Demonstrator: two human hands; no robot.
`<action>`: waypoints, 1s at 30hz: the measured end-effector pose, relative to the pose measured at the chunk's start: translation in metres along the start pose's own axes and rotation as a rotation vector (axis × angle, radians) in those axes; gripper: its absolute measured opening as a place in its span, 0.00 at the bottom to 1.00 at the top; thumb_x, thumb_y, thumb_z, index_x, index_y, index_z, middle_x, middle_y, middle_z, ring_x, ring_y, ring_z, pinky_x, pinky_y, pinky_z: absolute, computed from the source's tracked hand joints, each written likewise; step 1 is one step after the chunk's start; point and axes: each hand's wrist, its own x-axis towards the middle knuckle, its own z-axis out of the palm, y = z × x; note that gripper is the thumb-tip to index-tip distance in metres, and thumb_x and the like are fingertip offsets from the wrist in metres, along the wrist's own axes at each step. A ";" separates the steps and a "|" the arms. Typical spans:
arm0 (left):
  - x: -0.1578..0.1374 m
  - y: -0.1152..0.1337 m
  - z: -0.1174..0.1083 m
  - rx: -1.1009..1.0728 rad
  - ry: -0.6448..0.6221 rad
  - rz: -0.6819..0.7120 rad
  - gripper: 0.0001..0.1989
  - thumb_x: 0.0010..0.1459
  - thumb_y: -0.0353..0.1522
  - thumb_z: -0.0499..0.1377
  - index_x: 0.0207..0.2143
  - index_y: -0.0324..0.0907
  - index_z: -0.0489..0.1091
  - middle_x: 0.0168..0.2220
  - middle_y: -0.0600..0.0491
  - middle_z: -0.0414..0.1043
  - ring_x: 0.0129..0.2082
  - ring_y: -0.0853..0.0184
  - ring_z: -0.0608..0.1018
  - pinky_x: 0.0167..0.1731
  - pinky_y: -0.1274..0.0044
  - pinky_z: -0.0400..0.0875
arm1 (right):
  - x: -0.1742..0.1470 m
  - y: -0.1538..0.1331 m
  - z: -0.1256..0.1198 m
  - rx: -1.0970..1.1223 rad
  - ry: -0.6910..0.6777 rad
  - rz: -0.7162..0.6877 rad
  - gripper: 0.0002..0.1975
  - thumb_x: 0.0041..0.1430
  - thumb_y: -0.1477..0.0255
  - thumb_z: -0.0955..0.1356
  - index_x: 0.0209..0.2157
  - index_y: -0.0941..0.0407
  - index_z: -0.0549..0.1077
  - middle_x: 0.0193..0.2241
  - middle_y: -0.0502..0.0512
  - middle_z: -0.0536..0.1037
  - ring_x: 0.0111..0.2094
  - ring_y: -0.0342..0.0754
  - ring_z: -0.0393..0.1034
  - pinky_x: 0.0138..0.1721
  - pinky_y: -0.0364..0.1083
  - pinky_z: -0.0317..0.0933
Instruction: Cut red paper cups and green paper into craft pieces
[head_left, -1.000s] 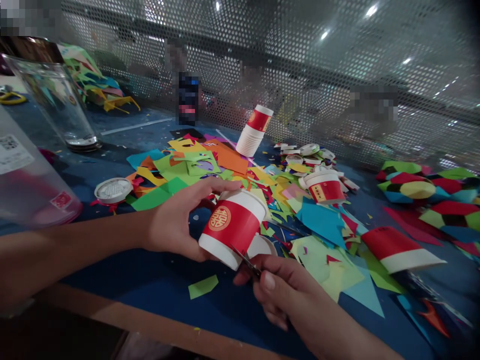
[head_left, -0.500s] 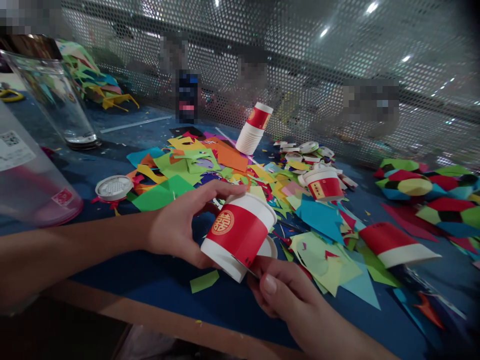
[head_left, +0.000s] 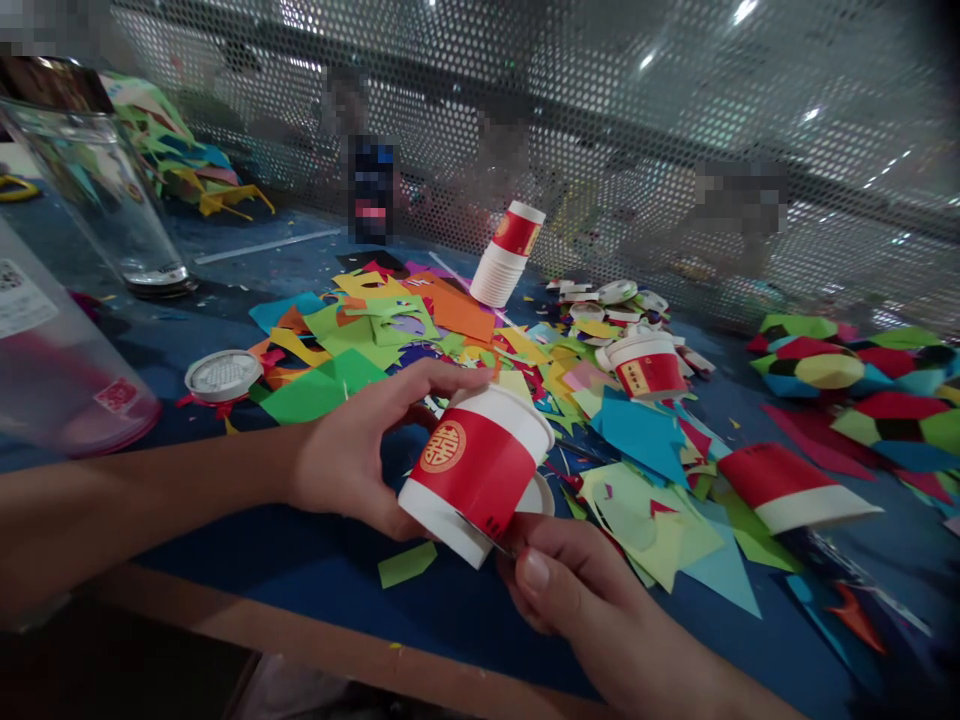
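A red-and-white paper cup (head_left: pixel 480 470) with a gold round emblem lies tilted between my hands, above the near part of the table. My left hand (head_left: pixel 367 440) is curved around its left side, thumb below and fingers over the top. The lower wall is cut and stands away as a flap, and a pale round piece (head_left: pixel 541 495) shows behind it. At the flap's right edge, my right hand (head_left: pixel 577 580) is closed in a pinch. A thin dark sliver with a metallic glint shows at those fingertips; its kind is mostly hidden.
Coloured paper scraps (head_left: pixel 420 320) cover the middle of the blue table (head_left: pixel 315 560). A stack of paper cups (head_left: pixel 510 255) stands behind them. Another cup (head_left: pixel 649 365) and a cut cup wall (head_left: pixel 795 485) lie right. A glass bottle (head_left: pixel 135 200) and a translucent cup (head_left: pixel 67 370) stand left.
The cup has turned slightly in my hands, its emblem and lower flap shifting a little left and down. Both hands keep nearly the same hold.
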 end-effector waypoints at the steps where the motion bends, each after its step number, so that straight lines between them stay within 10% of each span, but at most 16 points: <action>1: 0.000 0.000 0.000 0.006 -0.002 -0.001 0.45 0.44 0.35 0.71 0.62 0.60 0.53 0.62 0.52 0.59 0.56 0.52 0.71 0.55 0.60 0.68 | 0.000 0.001 0.000 0.007 -0.003 0.002 0.27 0.61 0.47 0.64 0.21 0.55 0.59 0.19 0.43 0.52 0.21 0.40 0.44 0.21 0.44 0.38; 30: 0.005 0.015 -0.012 0.364 -0.089 0.020 0.46 0.41 0.38 0.70 0.60 0.56 0.49 0.57 0.49 0.62 0.54 0.50 0.72 0.54 0.59 0.69 | 0.000 -0.001 0.005 -0.087 0.030 0.091 0.29 0.58 0.43 0.62 0.21 0.54 0.60 0.19 0.43 0.53 0.21 0.40 0.45 0.22 0.44 0.40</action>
